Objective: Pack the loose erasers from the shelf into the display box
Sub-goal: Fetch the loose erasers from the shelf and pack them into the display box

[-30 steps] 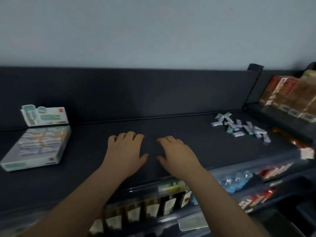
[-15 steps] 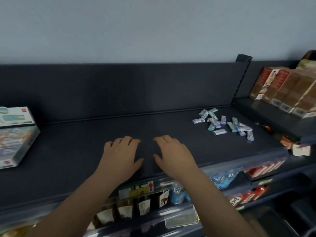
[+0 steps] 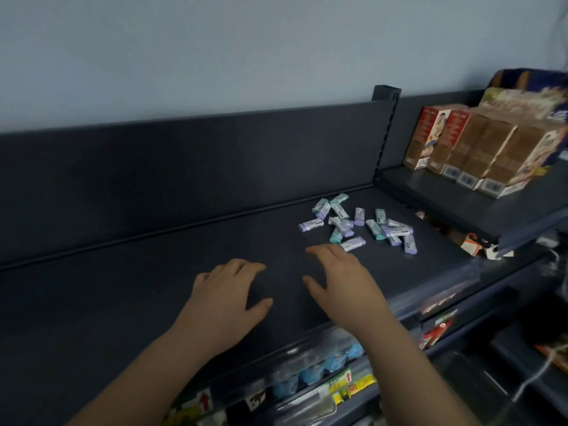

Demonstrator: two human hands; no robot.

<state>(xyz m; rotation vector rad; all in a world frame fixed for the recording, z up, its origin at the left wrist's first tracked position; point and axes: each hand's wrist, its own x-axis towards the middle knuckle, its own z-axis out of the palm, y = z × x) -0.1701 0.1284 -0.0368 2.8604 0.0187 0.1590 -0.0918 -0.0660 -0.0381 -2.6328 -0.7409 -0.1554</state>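
Observation:
Several loose erasers (image 3: 359, 226) in purple and teal wrappers lie scattered at the right of the dark shelf (image 3: 153, 272). My right hand (image 3: 341, 281) rests palm down on the shelf, its fingertips just short of the nearest eraser (image 3: 353, 243). My left hand (image 3: 229, 298) lies flat beside it, a little to the left. Both hands hold nothing and their fingers are spread. The display box is out of view.
A raised shelf (image 3: 461, 204) at the right carries brown and red cartons (image 3: 479, 152). The shelf's dark back panel (image 3: 184, 167) stands behind the erasers. Lower tiers below the front edge hold small packets and price tags (image 3: 338, 385).
The view has swung right, so the display box at the left has left the frame and the erasers sit nearer the middle. My right hand has moved closer to the erasers.

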